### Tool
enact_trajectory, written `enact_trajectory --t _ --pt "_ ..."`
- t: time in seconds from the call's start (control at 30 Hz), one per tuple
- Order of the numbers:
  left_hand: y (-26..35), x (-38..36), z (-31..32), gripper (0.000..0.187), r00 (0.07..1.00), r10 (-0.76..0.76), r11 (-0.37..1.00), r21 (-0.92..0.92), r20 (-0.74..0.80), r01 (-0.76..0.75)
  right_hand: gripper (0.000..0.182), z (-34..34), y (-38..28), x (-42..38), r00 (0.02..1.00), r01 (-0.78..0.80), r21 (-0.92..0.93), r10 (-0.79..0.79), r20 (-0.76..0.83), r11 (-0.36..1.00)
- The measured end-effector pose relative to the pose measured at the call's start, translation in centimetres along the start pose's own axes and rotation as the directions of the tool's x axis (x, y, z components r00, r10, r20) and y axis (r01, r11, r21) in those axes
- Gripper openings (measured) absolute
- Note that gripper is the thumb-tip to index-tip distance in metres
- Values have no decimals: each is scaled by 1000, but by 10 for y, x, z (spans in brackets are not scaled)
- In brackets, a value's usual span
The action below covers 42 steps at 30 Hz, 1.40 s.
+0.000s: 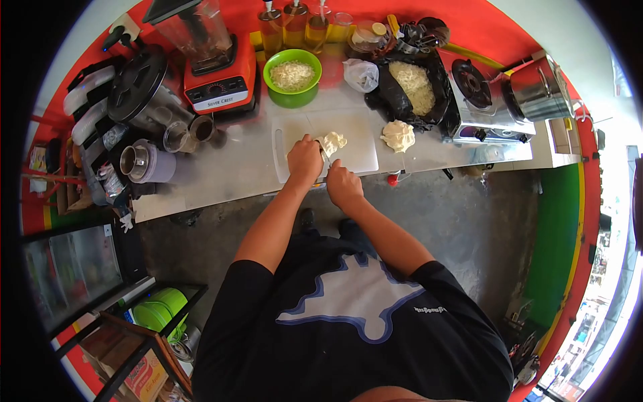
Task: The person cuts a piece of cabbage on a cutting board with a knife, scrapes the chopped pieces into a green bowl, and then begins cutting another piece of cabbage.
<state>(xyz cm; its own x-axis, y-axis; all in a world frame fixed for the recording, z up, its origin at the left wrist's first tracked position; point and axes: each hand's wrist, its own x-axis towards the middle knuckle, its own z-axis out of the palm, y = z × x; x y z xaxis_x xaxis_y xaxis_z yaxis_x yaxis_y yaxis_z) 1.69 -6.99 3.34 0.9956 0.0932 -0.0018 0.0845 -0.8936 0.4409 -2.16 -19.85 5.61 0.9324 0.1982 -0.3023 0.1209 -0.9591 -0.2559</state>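
A pale cream lump of food (pixel 333 141) lies on the white cutting board (pixel 365 157), its exact kind hard to tell. My left hand (pixel 305 159) is closed at the lump's left side, holding it. In my right hand (pixel 344 183) is a knife (pixel 326 158), gripped by its handle, the blade pointing up the board against the lump's lower edge. A second pale lump (pixel 398 136) sits on the metal counter just right of the board. Behind the board stands a green bowl (pixel 293 97) of pale shreds.
A black plastic bag (pixel 439 94) of pale shreds lies at the back right, beside a gas stove (pixel 492 127) with a metal pot (pixel 539 90). A red blender (pixel 221 87) and several cups stand left. Oil bottles (pixel 295 27) line the back wall.
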Motion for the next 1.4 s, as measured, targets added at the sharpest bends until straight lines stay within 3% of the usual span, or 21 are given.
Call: enact_trajectory --t 0.3,0.37,0.6,1.0,1.07,1.17,1.4 --pt "-5 5 -1 12 999 36 999 -24 6 -36 13 -6 -2 6 999 15 -37 -14 48 999" --pt "-4 7 0 10 1000 8 998 -60 -20 -10 21 -2 -1 11 996 -29 34 26 82 999" --pt "-4 4 -1 8 1000 -25 994 -105 4 25 20 3 1 21 996 -34 82 27 82 996" --pt "-6 7 0 9 1000 0 994 -106 -2 0 15 13 -4 30 999 -17 -30 18 34 999" --pt "-3 8 -1 10 1000 -4 998 -69 24 6 24 8 -4 28 997 -15 35 13 78 999" --pt "1 8 -6 10 999 -22 999 -27 29 23 22 4 -5 25 997 -10 22 8 78 1000" --pt "-23 7 -6 9 999 -28 999 -27 -47 27 35 15 4 9 1000 6 35 -6 12 999"
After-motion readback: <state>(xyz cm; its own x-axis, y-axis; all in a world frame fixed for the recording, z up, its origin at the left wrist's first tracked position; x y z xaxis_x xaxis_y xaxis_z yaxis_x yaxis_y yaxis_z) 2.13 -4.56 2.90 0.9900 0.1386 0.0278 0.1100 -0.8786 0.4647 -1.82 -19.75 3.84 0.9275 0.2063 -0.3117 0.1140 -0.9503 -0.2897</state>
